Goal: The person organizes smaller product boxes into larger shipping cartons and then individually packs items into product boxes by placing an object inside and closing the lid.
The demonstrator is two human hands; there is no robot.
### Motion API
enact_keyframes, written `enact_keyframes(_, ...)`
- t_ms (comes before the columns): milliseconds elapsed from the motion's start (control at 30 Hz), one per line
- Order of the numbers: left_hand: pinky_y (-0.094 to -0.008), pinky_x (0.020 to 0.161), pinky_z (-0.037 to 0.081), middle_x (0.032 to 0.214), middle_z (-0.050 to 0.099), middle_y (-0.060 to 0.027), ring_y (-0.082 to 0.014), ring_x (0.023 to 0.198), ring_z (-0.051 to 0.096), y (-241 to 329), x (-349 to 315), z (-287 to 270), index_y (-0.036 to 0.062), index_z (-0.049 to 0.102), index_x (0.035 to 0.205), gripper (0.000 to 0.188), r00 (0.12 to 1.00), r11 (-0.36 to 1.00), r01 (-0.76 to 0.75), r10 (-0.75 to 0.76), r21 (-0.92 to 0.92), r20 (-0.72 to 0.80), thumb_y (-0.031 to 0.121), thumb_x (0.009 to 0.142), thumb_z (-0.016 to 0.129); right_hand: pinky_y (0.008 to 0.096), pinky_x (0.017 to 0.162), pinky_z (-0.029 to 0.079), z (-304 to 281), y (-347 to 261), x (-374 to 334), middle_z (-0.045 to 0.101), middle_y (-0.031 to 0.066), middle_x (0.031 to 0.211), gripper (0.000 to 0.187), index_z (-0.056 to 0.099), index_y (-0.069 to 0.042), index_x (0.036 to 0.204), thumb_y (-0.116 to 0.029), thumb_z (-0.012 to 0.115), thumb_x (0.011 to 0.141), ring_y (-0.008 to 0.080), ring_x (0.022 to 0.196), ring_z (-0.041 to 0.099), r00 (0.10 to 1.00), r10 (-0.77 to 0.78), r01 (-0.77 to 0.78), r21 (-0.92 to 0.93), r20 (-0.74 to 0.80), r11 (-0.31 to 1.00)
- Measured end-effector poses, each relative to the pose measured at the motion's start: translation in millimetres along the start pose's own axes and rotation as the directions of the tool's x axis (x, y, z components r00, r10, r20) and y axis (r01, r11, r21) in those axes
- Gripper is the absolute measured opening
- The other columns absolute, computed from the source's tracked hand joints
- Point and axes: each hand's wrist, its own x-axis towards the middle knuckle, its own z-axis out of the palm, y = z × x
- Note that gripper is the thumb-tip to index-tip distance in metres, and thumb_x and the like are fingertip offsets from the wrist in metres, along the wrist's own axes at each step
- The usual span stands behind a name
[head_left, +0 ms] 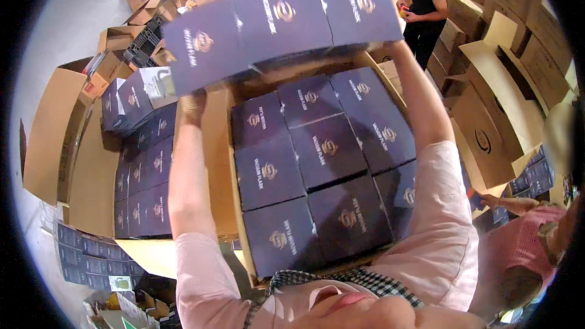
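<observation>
Between my hands is a row of three dark blue flask boxes, raised over the far end of an open brown carton. My left hand grips the row at its left end, its fingers partly hidden by the boxes. At the right end my right hand is closed against the outer box, fingers mostly out of sight. Below, the carton holds several matching flask boxes packed side by side in rows, tops up. Both my arms stretch out over them.
On the left stands another open carton of dark boxes, some stacked above its far end. A person in black stands behind at right; another in pink works at near right. Empty-looking cartons crowd the right side.
</observation>
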Motion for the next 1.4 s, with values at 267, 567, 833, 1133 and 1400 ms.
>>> enact_keyframes(267,-0.0393,0.102,0.044,0.132,0.056,-0.0051,-0.0214,0.121,0.053,-8,25,44,0.0083,0.051,0.132,0.047,0.981,0.981,0.192,-0.192,0.029,0.017,0.041,0.098,0.052,0.0396,0.113,0.03,-64,34,25,0.037,0.0131,0.151,0.081,0.023,-0.007,0.154,-0.066,0.026,0.098,0.0243,0.137,0.038,0.993,0.113,-0.112,-0.009,0.039,0.994)
enact_keyframes(567,-0.0464,0.095,0.049,0.129,0.056,-0.0045,-0.0237,0.116,0.056,-34,25,6,0.0146,0.049,0.135,0.054,0.833,0.805,0.551,-0.52,-0.217,0.187,0.05,0.095,0.05,0.0386,0.112,0.032,-72,33,37,0.038,0.012,0.15,0.08,0.024,-0.007,0.153,-0.066,0.026,0.099,0.023,0.135,0.039,0.993,0.107,-0.104,-0.049,0.058,0.993)
enact_keyframes(833,-0.0459,0.088,0.053,0.127,0.058,-0.0099,-0.0281,0.11,0.059,-33,10,22,0.011,0.047,0.136,0.058,0.853,0.87,0.483,-0.494,0.103,0.17,0.053,0.096,0.048,0.0377,0.111,0.034,-112,54,7,0.039,0.011,0.15,0.079,0.025,-0.008,0.153,-0.065,0.026,0.099,0.0218,0.134,0.041,0.968,-0.174,0.234,-0.39,0.184,0.891)
enact_keyframes(1133,-0.0421,0.101,0.047,0.134,0.055,-0.0096,-0.026,0.118,0.056,27,28,63,0.0118,0.04,0.145,0.069,0.899,0.917,0.399,-0.387,-0.02,0.203,0.062,0.097,0.04,0.0367,0.098,0.045,-8,2,8,0.058,0.0071,0.128,0.068,0.047,-0.007,0.139,-0.06,0.038,0.099,0.0197,0.113,0.057,0.998,0.07,-0.07,0.087,0.006,0.994)
enact_keyframes(1400,-0.0415,0.1,0.047,0.133,0.055,-0.0091,-0.025,0.118,0.056,-13,49,21,0.0109,0.043,0.144,0.071,0.892,0.876,0.444,-0.451,0.189,-0.003,0.064,0.097,0.039,0.0418,0.096,0.044,-26,25,9,0.064,0.0076,0.118,0.064,0.058,-0.011,0.128,-0.063,0.051,0.091,0.0203,0.108,0.058,0.984,0.169,-0.168,0.029,-0.051,0.985)
